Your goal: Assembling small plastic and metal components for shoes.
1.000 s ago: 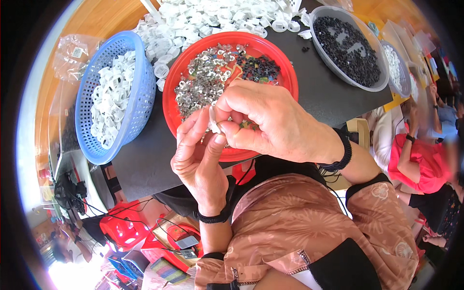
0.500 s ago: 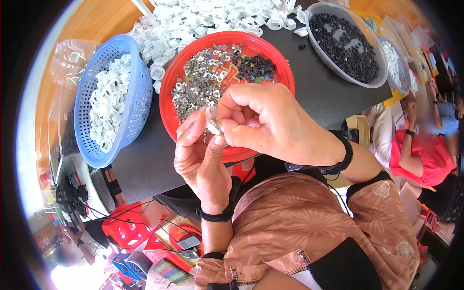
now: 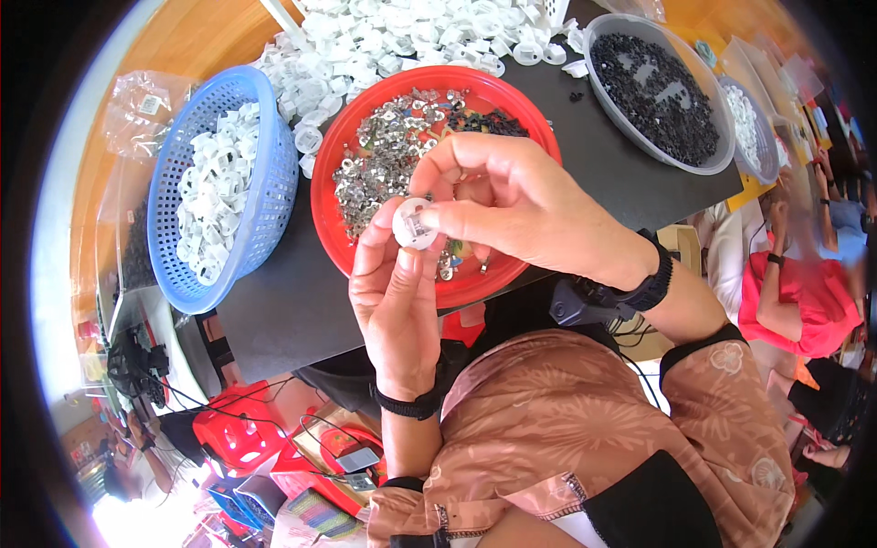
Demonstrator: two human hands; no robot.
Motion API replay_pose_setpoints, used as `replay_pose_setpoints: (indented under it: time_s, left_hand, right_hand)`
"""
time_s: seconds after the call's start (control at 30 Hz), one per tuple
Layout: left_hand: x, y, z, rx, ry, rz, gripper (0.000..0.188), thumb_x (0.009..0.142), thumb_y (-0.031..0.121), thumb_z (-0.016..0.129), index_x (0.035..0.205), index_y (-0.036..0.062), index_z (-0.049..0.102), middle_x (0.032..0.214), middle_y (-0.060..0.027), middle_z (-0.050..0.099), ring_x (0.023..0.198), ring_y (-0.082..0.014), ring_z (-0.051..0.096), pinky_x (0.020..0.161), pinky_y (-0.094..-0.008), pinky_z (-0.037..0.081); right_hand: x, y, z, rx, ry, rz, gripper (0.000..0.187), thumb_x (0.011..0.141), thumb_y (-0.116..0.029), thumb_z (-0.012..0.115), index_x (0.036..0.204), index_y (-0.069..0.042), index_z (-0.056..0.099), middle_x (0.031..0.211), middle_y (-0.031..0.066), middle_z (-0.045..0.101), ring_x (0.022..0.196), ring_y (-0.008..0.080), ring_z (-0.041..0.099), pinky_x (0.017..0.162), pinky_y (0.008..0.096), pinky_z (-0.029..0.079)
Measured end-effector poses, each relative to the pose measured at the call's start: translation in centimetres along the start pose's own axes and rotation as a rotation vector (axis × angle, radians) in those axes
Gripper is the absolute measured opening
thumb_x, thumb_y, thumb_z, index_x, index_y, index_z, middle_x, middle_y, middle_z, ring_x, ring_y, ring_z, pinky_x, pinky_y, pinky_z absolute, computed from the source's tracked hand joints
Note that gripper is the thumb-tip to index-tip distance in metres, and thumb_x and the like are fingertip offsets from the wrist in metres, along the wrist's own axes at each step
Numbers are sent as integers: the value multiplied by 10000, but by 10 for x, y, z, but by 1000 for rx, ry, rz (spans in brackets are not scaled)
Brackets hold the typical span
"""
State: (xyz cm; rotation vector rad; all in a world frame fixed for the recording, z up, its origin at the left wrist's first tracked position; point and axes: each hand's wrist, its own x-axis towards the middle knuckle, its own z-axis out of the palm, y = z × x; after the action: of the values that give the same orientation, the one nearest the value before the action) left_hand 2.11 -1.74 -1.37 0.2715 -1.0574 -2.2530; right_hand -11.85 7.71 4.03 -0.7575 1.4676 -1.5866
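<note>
Over the near part of a red tray (image 3: 322, 203), my left hand (image 3: 395, 297) pinches a small round white plastic part (image 3: 408, 228) between thumb and fingers. Metal bits show on the part's face. My right hand (image 3: 512, 205) has its thumb pressed on that face, with its fingers curled behind, so both hands grip the one part. Small silvery metal pieces (image 3: 379, 151) fill much of the tray, and little black pieces (image 3: 498, 121) lie at its far right side, partly hidden by my right hand.
A blue mesh basket (image 3: 285, 173) of white plastic parts stands left of the tray. Beyond lies a large heap of white parts (image 3: 402, 41). At the far right sits a clear tub (image 3: 726, 137) of black pieces, on the dark table (image 3: 607, 169). Other people (image 3: 795, 292) are at the right.
The white part has turned from edge-on to show its round face. My right thumb has shifted onto that face, and my right hand sits slightly higher.
</note>
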Motion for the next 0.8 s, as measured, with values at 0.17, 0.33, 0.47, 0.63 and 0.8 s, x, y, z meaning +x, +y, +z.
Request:
replay_pose_setpoints:
  time_s: [0.17, 0.33, 0.47, 0.63, 0.8]
  left_hand:
    - [1, 0, -2, -187, 50, -76, 395, 972, 18, 490, 1352, -56, 416, 1330, -164, 513, 1232, -267, 525, 1073, -415, 430]
    - [1, 3, 7, -240, 113, -100, 377, 989, 39, 458, 1354, -47, 418, 1323, -167, 509, 1215, -250, 527, 1052, -391, 434]
    - [-4, 7, 9, -194, 109, -90, 328, 991, 36, 455, 1312, -30, 456, 1289, -149, 534, 1206, -235, 532, 1051, -379, 428]
    - [-15, 8, -1, -165, 96, -69, 226, 960, 10, 526, 1182, 0, 568, 1164, -129, 609, 1092, -201, 593, 976, -356, 485]
    - [-22, 21, -5, -153, 189, -118, 213, 943, 16, 555, 1150, 19, 605, 1130, -155, 638, 1086, -231, 621, 926, -353, 533]
  right_hand:
    - [-4, 10, -1, -196, -26, -250, 279, 808, -40, 706, 1068, -7, 610, 893, 28, 602, 705, 69, 566, 596, 217, 445]
    - [-2, 21, 10, -583, 133, -669, 397, 752, 5, 759, 1122, -44, 623, 1019, 77, 612, 762, 130, 612, 601, 244, 467]
    - [-4, 19, 16, -899, 229, -895, 359, 734, -55, 772, 1071, -54, 648, 954, 77, 629, 779, 234, 632, 626, 323, 473]
    - [-17, 19, 26, -748, 116, -793, 237, 815, -43, 698, 1048, -39, 651, 912, 90, 632, 769, 251, 628, 673, 344, 489]
    - [-20, 9, 0, -787, 183, -607, 166, 870, -101, 615, 1014, -23, 642, 866, 146, 619, 793, 329, 625, 690, 406, 506]
